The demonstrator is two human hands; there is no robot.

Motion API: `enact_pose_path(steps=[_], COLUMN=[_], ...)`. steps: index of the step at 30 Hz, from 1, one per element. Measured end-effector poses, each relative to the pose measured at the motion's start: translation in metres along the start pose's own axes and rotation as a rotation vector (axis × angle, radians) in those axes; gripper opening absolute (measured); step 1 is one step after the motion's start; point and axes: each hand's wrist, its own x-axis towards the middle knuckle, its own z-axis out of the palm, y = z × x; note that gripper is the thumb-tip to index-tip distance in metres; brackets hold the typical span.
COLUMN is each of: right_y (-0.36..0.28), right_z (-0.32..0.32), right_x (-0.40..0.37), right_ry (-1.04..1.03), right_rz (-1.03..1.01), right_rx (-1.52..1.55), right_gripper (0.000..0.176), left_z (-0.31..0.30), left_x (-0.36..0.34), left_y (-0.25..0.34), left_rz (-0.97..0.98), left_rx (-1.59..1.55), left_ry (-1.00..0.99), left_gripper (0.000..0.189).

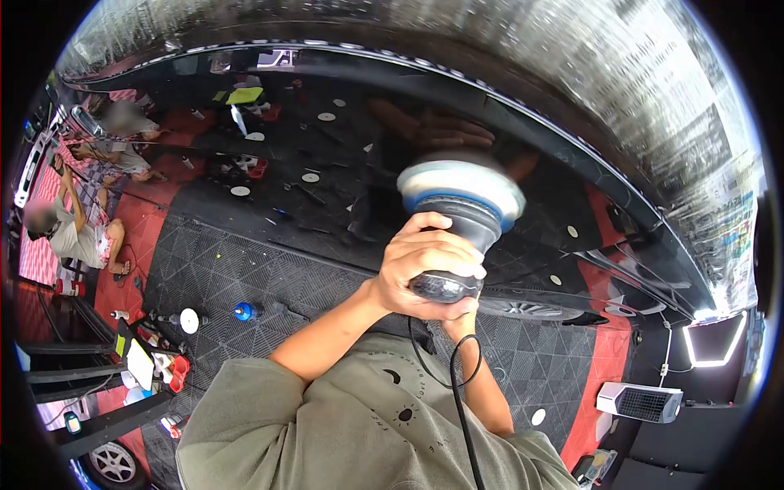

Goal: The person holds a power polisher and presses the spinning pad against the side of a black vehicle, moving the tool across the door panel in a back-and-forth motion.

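A corded polisher with a round pad, blurred by motion, is held against the glossy black car side panel. My left hand wraps around its dark body, fingers curled over the top. My right hand is closed at the rear end of the handle, mostly hidden behind the tool and my left hand. From the handle a black cord loops down over my shirt. Reflections of the hands and the room show in the panel.
Plastic sheeting covers the car above the panel. On the tiled floor are a blue bottle and another tool with a white pad. A cart stands at left. Another person sits farther off. A white box-shaped unit is at right.
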Motion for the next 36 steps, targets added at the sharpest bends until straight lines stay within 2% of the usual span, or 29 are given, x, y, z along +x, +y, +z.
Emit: enact_pose_path(steps=[2,3,5,7,13,19,20,21,22,27,29,32,36], right_y=[0.012,0.017,0.028,0.045,0.115,0.171,0.171,0.157,0.155,0.152,0.169,0.156,0.156], right_z=[-0.024,-0.033,-0.048,-0.068,-0.117,-0.155,-0.159,-0.159,-0.163,-0.167,-0.173,-0.167,-0.138], right_x=[0.002,0.002,0.001,-0.003,-0.02,-0.027,-0.028,-0.03,-0.029,-0.037,-0.037,-0.036,-0.043], right_ry=[-0.077,-0.075,-0.017,-0.011,-0.046,-0.062,-0.055,-0.028,-0.023,0.042,0.096,0.073,0.096], right_rz=[0.163,0.17,0.036,-0.011,-0.029,-0.073,-0.058,0.039,-0.034,0.148,0.052,0.059,-0.004], right_rx=[0.053,0.049,0.324,0.364,0.075,-0.005,-0.002,0.065,0.001,0.086,0.05,0.009,0.183], right_gripper=[0.054,0.054,0.049,0.053,0.067,0.081,0.083,0.086,0.084,0.079,0.075,0.075,0.071], left_z=[0.025,0.036,0.062,0.084,0.137,0.179,0.183,0.188,0.194,0.208,0.203,0.209,0.202], left_x=[0.005,0.006,0.01,0.012,0.016,0.013,0.012,0.012,0.012,0.013,0.021,0.031,0.037], left_y=[0.004,0.004,0.005,0.006,0.006,0.003,0.003,0.003,0.002,0.002,0.006,0.006,0.007], left_rz=[-0.003,-0.002,-0.008,-0.016,0.021,0.087,0.1,0.108,0.116,0.12,0.124,0.145,0.141], left_rx=[0.017,0.002,-0.003,-0.007,-0.013,-0.034,-0.035,-0.029,-0.049,-0.071,-0.089,-0.14,-0.144], left_ry=[0.011,0.01,0.036,0.057,0.087,0.133,0.13,0.132,0.149,0.184,0.167,0.19,0.209], left_gripper=[0.044,0.043,0.041,0.038,0.034,0.036,0.036,0.035,0.035,0.038,0.037,0.04,0.039])
